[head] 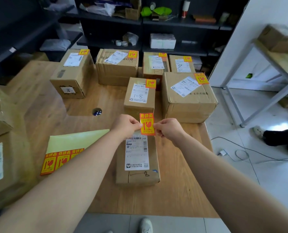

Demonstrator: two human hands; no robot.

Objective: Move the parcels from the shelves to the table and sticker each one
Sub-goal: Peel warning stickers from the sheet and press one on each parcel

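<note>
Wooden table [156, 199], black shelves [182, 25] behind.

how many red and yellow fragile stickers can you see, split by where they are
Stuck on parcels: 6
Held sticker, pinched between left hand and right hand: 1
Showing on the backing sheet: 3
Total: 10

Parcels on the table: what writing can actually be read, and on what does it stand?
"1-8": handwritten on the middle parcel.
"E612": printed on the nearest parcel.
"易碎品" above a broken-glass sign: on the sticker pinched between the left hand and the right hand.
All other print and barcodes: too small or blurred to read.
</note>
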